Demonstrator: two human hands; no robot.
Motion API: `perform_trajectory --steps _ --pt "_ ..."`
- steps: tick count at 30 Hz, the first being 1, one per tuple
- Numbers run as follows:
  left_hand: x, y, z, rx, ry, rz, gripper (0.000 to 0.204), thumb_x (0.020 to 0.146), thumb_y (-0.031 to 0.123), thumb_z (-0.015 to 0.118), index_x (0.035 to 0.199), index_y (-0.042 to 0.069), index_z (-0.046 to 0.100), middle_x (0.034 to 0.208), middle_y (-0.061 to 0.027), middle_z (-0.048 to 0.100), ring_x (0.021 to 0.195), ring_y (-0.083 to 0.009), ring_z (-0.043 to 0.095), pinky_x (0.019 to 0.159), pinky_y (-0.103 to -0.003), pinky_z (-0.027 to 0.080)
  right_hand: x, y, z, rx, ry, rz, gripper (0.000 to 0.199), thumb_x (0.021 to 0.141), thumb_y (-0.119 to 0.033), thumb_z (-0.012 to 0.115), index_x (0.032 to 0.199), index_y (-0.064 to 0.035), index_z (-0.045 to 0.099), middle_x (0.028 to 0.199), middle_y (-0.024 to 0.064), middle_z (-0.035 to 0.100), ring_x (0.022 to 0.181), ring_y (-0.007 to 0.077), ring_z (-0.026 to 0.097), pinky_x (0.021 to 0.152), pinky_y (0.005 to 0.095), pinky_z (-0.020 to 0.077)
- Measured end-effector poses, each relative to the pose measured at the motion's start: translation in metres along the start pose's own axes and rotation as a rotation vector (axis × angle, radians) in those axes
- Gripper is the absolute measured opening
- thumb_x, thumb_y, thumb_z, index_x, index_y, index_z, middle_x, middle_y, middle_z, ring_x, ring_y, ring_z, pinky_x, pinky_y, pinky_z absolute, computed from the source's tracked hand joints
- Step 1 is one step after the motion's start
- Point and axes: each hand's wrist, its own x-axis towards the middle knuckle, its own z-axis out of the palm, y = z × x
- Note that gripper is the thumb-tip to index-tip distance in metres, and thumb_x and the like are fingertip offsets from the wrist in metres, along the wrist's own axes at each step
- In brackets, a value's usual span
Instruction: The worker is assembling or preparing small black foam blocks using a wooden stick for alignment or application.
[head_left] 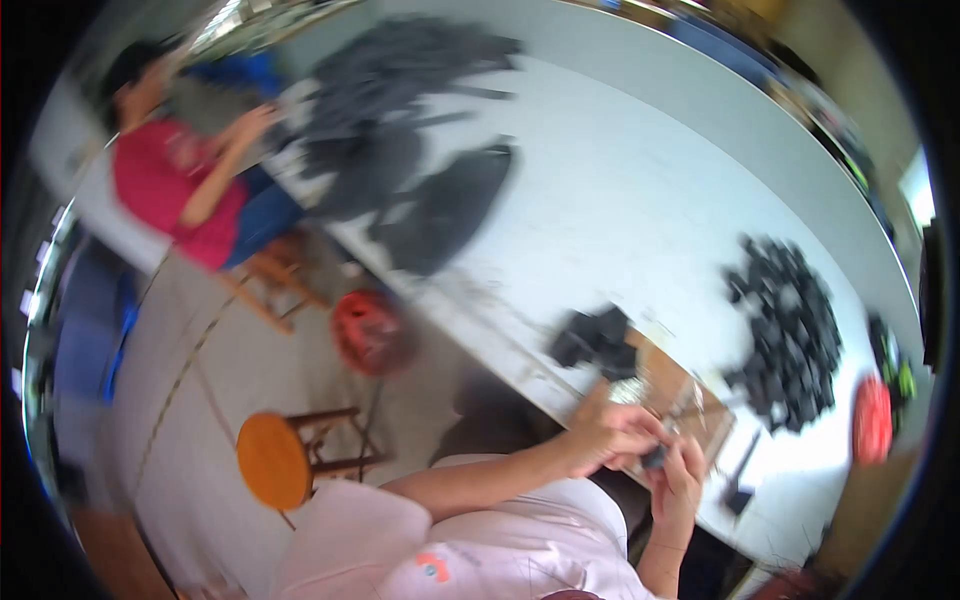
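Observation:
My left hand and my right hand meet just over the table's front edge, fingers pinched together. Between them is a small dark piece, its exact kind too blurred to tell. The fingers of both hands close on it. Right behind them lies an open brown cardboard box with small shiny bits inside. A small heap of black pieces rests beside the box on the left. To the right of my right hand lies a flat dark piece with a long narrow end.
On the white table, a heap of small black pieces lies right, near a red bundle. Dark flat pieces cover the far left. A co-worker in red sits there. A stool and red basin stand left.

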Motion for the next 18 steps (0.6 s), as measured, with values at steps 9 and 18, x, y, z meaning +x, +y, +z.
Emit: perform_trajectory --steps 9,18 --pt "0.039 0.028 0.066 -0.001 -0.117 0.110 0.016 0.082 0.000 0.052 0.098 0.001 0.052 0.075 -0.0036 0.055 0.047 -0.0049 0.040 0.041 -0.018 0.031 0.002 -0.063 -0.022 -0.093 0.112 -0.370 0.018 0.084 -0.016 0.057 0.071 -0.0045 0.051 0.059 -0.0061 0.043 0.049 0.0023 0.034 0.044 0.0170 0.0262" --pt "0.074 0.039 0.071 -0.141 -0.061 0.113 0.015 0.084 0.002 0.050 0.098 0.002 0.051 0.063 0.0000 0.047 0.043 -0.0045 0.034 0.040 -0.018 0.030 0.055 -0.065 -0.044 0.253 -0.129 -0.106 0.017 0.085 -0.022 0.055 0.077 -0.0065 0.053 0.064 -0.0062 0.044 0.054 0.0023 0.036 0.049 0.0184 0.0301"
